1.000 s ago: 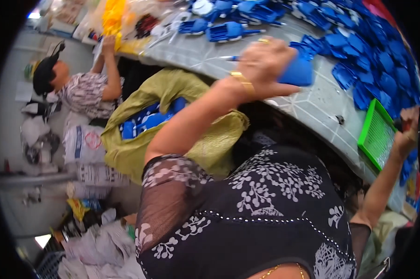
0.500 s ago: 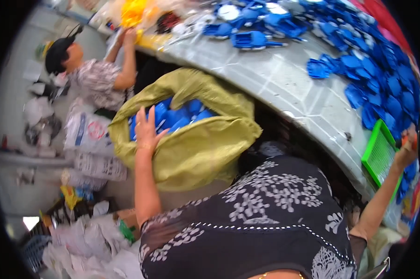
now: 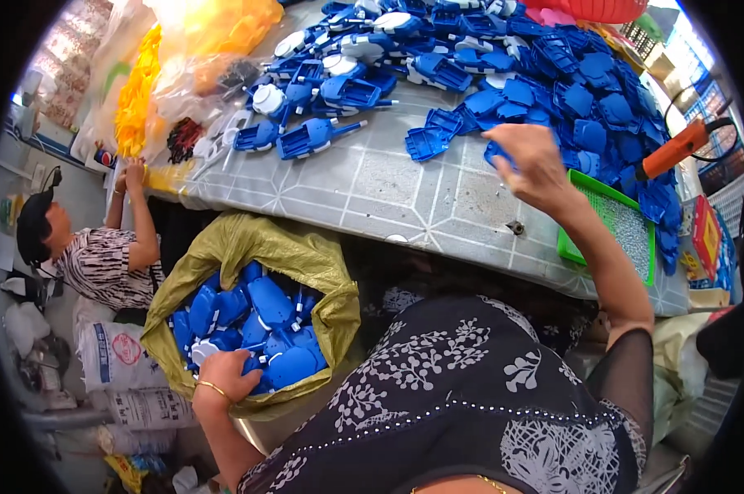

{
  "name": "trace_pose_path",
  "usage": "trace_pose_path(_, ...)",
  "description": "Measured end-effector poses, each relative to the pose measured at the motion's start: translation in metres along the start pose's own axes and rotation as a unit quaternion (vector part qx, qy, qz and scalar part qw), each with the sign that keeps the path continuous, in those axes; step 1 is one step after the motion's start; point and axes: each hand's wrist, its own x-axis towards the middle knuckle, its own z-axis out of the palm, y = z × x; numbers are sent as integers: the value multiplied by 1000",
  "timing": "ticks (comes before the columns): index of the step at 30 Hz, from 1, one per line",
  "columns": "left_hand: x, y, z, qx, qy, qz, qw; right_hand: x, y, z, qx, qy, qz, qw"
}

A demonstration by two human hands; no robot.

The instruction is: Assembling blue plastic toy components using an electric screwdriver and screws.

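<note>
My left hand point(image 3: 226, 376) is in the front of the yellow-green woven sack point(image 3: 174, 354), fingers curled on a blue plastic part point(image 3: 293, 367) among many similar ones, some with white pieces. My right hand point(image 3: 536, 169) is over the table, fingers bent and slightly blurred. They close on a small blue plastic cover point(image 3: 493, 153) at the near edge of the heap of blue covers point(image 3: 590, 99). To the right of that hand, an orange power screwdriver point(image 3: 675, 150) with a cord stands apart from it, above a green tray point(image 3: 573, 247) of small metal pieces.
The grey tiled-pattern table point(image 3: 363, 193) carries blue assemblies with white discs point(image 3: 316, 140) on its far side. At the left, another person point(image 3: 100, 255) works by yellow parts point(image 3: 137, 103). White sacks point(image 3: 125, 358) stand behind my sack. A red box point(image 3: 707, 235) stands at the right.
My right hand has let go of the orange screwdriver and moved left to the blue covers. My left hand, spread over the sack before, is now down among the parts. The view has turned.
</note>
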Motion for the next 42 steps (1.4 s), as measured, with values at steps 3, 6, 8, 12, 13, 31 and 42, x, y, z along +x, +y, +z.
trace_pose_path(3, 19, 11, -23, 38, 79, 102, 991, 45, 5, 58, -2, -175, 41, 984)
trace_pose_path(6, 70, 40, -68, -19, 208, 220, 953, 89, -3, 133, 1, -57, -46, 997)
trace_pose_path(8, 114, 54, -90, -32, 239, 242, 940, 132, -31, 162, 29, -124, -56, 990)
trace_pose_path(12, 223, 87, -115, -26, 335, 289, 896, 158, -50, 209, -47, -134, -96, 985)
trace_pose_path(13, 247, 101, -122, 4, 364, 312, 878, 161, -39, 216, -69, -149, -105, 981)
trace_pose_path(31, 207, 323, -54, -684, -30, 195, 702, -25, -82, 7, 415, -172, 284, 847)
trace_pose_path(42, 169, 303, -61, -381, 25, 312, 870, -65, -1, 20, 403, -66, 321, 855)
